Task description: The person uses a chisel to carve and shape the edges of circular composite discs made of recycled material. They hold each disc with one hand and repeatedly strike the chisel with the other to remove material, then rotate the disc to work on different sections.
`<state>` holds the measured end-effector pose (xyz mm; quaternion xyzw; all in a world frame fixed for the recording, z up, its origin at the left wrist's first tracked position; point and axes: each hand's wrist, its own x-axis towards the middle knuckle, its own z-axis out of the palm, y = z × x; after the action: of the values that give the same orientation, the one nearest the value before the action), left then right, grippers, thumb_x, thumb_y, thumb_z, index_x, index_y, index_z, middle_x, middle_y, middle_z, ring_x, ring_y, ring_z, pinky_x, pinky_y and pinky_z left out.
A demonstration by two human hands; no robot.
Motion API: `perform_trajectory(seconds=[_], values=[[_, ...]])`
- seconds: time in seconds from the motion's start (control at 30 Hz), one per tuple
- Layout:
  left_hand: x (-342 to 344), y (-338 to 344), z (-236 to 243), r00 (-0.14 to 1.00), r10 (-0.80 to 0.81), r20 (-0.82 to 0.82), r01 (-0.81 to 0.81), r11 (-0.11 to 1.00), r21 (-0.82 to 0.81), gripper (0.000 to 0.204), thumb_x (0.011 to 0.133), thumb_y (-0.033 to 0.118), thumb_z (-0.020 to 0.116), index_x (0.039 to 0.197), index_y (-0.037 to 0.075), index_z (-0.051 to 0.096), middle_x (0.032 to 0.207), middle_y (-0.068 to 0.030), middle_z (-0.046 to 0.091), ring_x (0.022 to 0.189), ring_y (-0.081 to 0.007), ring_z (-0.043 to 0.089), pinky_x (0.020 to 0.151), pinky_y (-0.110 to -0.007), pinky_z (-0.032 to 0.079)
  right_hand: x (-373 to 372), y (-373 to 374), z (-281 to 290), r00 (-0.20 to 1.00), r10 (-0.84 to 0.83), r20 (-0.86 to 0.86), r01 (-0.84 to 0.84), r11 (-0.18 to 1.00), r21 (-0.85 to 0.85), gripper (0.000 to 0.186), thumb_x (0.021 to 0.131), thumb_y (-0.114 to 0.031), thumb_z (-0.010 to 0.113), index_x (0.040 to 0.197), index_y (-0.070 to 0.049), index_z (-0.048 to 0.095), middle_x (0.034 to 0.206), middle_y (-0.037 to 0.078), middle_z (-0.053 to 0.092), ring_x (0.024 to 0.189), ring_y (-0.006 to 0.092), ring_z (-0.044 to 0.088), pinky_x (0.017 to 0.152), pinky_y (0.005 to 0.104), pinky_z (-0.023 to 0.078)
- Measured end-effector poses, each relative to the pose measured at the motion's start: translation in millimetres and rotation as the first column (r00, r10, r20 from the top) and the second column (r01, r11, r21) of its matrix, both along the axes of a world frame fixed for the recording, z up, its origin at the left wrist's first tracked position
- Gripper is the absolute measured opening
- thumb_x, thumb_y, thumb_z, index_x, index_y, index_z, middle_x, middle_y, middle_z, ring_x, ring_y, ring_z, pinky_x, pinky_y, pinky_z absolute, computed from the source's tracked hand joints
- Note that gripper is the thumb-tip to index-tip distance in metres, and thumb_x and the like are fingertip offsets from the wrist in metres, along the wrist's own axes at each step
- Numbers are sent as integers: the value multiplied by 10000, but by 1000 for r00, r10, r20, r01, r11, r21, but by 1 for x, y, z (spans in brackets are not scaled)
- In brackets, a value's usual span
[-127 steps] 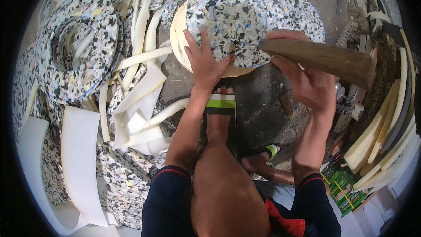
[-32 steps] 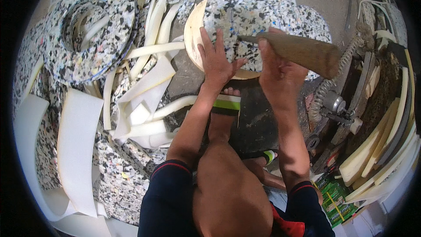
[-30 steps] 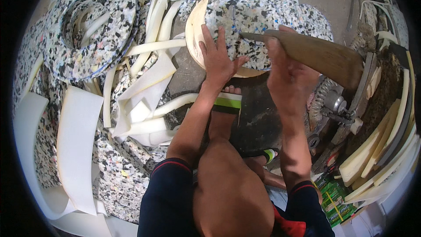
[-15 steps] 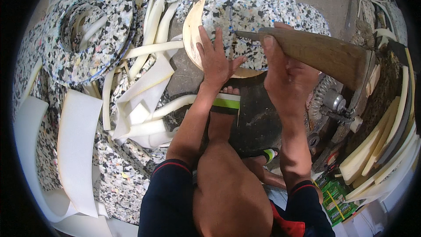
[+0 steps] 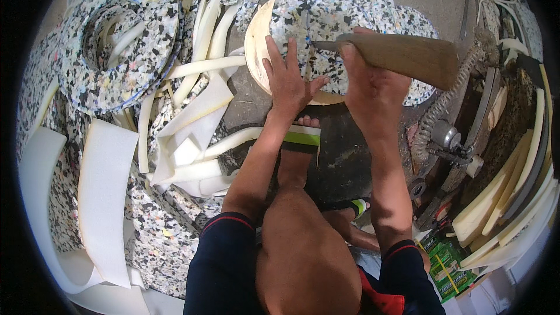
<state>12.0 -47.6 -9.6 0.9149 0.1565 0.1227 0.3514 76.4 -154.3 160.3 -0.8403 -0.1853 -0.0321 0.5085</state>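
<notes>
A speckled multicolour foam disc (image 5: 344, 6) lies on a round pale wooden template (image 5: 256, 41) in front of me. My left hand (image 5: 287, 79) presses flat on the foam with its fingers spread. Gripped in my right hand (image 5: 373, 81) is a knife with a thick wooden handle (image 5: 408, 58); its blade tip (image 5: 321, 45) points left into the foam beside my left fingers. My bent knee and a foot in a green-striped sandal (image 5: 300, 140) sit just below the hands.
A speckled foam ring (image 5: 116, 41) lies at upper left among white foam strips (image 5: 192, 116) and sheets (image 5: 105, 198). On the right are a coiled hose and metal machine parts (image 5: 443, 134), stacked pale strips (image 5: 513, 192) and a green box (image 5: 449, 256).
Over the last seconds my right hand has brought the knife leftward, so its blade now sits in the foam near my left fingers. The left hand stays pressed on the disc.
</notes>
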Motion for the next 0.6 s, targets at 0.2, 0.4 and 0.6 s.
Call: perform_trajectory(seconds=[0.2,0.4,0.6], values=[[-2,-1,0,1000,2,30,-2,1000,-3,1208,674,548,916,1569,-42,357,1633,-423,90,1510,-590,199,1143,-730,259,6,-2,3,998,41,-43,-40,998,40,257,992,-40,724,1230,54,696,1016,58,719,915,84,654,785,243,538],[-1,-1,0,1000,-11,-15,11,1000,-13,1195,694,532,912,1564,-59,346,1634,-424,85,1516,-593,175,1140,-733,254,2,-1,-3,1000,-16,-18,17,998,63,256,986,-36,729,1221,61,698,1046,78,726,949,97,665,811,258,549],[-2,0,2,1000,-10,-8,10,1000,-16,1197,689,513,922,1572,-48,339,1636,-422,81,1521,-585,172,1150,-721,253,4,1,-7,997,-26,79,27,1000,-6,263,974,-38,744,1212,68,702,1004,70,735,914,94,665,790,243,536]])
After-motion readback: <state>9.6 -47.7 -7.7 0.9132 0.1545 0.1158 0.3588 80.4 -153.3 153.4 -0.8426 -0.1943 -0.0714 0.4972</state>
